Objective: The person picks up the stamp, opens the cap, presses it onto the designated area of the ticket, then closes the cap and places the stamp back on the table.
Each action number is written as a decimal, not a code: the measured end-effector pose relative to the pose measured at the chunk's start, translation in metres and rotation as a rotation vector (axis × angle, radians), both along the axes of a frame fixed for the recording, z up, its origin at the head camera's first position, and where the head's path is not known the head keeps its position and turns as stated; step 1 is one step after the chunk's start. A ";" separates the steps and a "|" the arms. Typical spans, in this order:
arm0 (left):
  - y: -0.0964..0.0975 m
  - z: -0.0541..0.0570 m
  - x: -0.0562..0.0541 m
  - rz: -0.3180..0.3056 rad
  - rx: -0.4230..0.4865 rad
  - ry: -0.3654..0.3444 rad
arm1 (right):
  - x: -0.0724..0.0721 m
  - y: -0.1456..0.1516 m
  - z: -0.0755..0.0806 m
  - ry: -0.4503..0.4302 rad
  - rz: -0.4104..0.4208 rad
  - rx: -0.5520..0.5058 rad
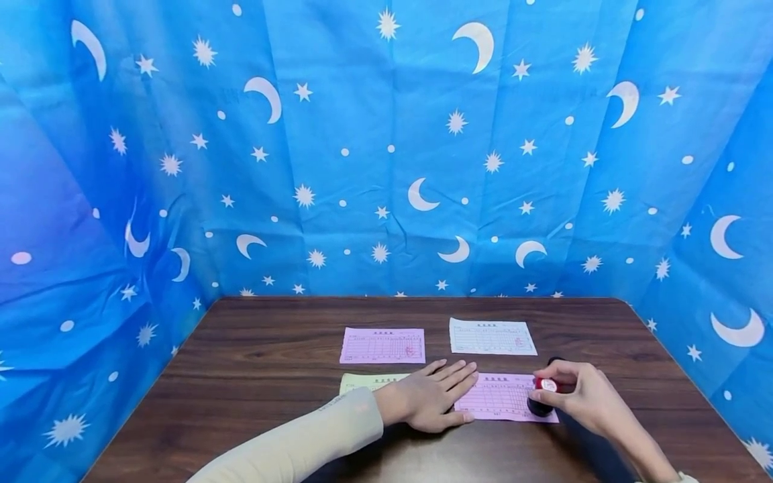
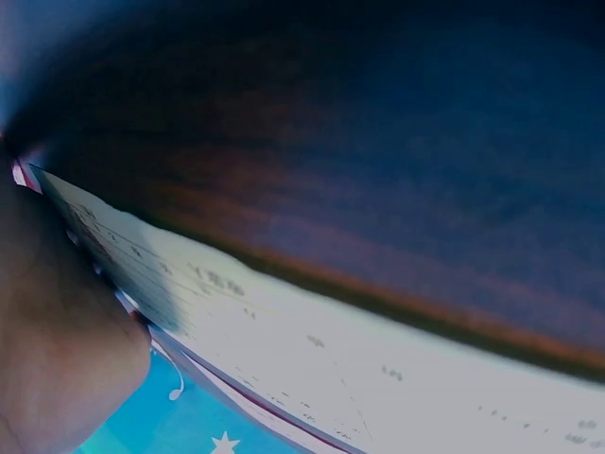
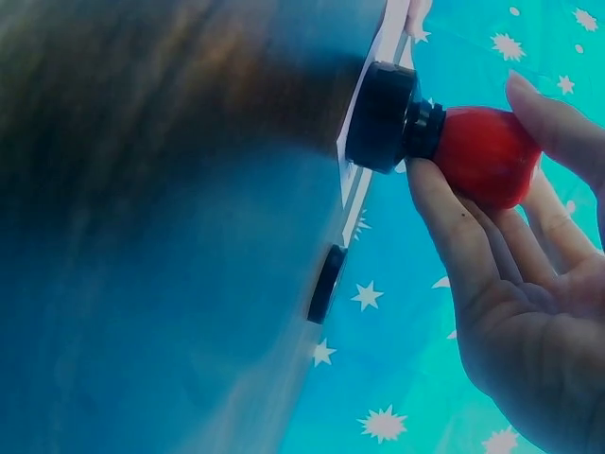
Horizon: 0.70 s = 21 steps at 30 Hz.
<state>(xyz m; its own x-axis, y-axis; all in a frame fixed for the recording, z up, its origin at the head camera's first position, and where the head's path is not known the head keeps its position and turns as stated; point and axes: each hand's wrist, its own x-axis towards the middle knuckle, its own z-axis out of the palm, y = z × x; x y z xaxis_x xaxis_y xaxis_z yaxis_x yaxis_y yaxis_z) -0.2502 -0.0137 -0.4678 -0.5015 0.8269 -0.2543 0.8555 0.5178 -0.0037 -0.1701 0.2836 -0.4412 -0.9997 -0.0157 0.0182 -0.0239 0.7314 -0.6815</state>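
My right hand [image 1: 594, 397] grips a rubber stamp [image 3: 482, 156] by its red bulb handle, thumb on one side and fingers on the other. The stamp's black base stands upright on the right end of a pink printed slip [image 1: 498, 397]. My left hand [image 1: 436, 397] lies flat with fingers spread, over the left edge of that slip and the right part of a pale green slip [image 1: 370, 382]. In the left wrist view, the green slip [image 2: 284, 331] runs beside the hand.
Behind lie another pink slip [image 1: 383, 345] and a white slip [image 1: 492, 337], both with red marks at the right. A black round flat piece [image 3: 327, 284] sits on the dark wooden table [image 1: 253, 376] near the stamp. A blue star-patterned curtain [image 1: 362, 168] surrounds the table.
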 end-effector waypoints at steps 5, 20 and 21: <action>0.001 -0.001 0.003 0.004 -0.010 0.010 | 0.003 0.001 0.000 -0.002 0.008 -0.014; 0.000 -0.001 0.002 0.006 0.009 0.006 | 0.007 0.024 0.008 0.036 0.095 -0.185; 0.000 -0.001 0.002 0.008 0.011 0.005 | 0.008 0.026 0.010 0.045 0.093 -0.190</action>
<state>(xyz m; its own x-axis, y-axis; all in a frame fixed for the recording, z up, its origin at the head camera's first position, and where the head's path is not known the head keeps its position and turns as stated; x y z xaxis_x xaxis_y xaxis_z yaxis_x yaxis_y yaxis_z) -0.2486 -0.0134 -0.4684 -0.5095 0.8255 -0.2429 0.8513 0.5247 -0.0027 -0.1622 0.3101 -0.4313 -0.9922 -0.1003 0.0745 -0.1193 0.5830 -0.8036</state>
